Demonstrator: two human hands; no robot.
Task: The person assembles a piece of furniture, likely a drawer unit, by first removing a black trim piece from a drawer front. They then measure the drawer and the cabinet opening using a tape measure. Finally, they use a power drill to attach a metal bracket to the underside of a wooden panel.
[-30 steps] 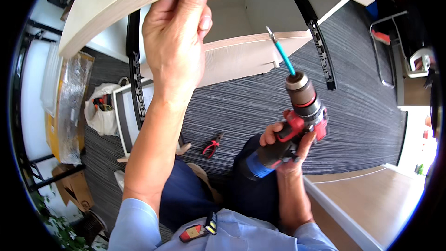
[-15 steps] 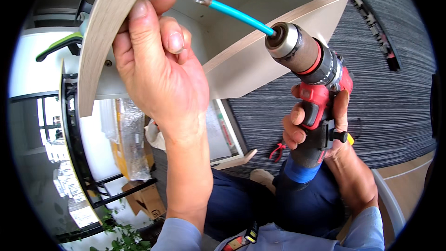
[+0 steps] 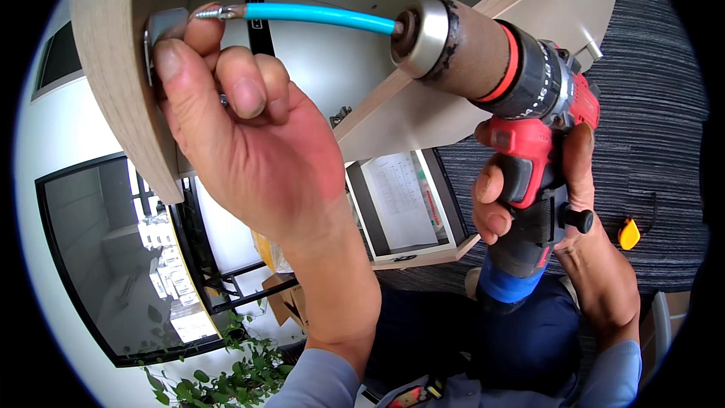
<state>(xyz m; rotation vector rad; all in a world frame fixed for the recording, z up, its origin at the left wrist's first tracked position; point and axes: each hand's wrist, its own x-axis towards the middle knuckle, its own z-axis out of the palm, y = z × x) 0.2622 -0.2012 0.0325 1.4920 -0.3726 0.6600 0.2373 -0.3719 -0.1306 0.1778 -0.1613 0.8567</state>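
My right hand is closed round the grip of a red and black cordless drill, its index finger near the trigger. From the chuck a turquoise flexible bit extension runs left, slightly bowed. At its tip sits a silver screw, lying along my left index fingertip. My left hand, palm toward me, pinches a small metal bracket against the inner side of a light wood panel. Another small screw shows between its curled fingers. The screw point's contact with the bracket cannot be made out.
A second wood panel slants behind the drill. Below stands an open drawer with papers inside. To the left are a dark glossy screen and a leafy plant. A yellow tool lies on the striped carpet.
The view has shifted closer to the panel. The drill and its extension have swung leftward and flatter, and the screw is now nearer the bracket. Both hands keep their grips.
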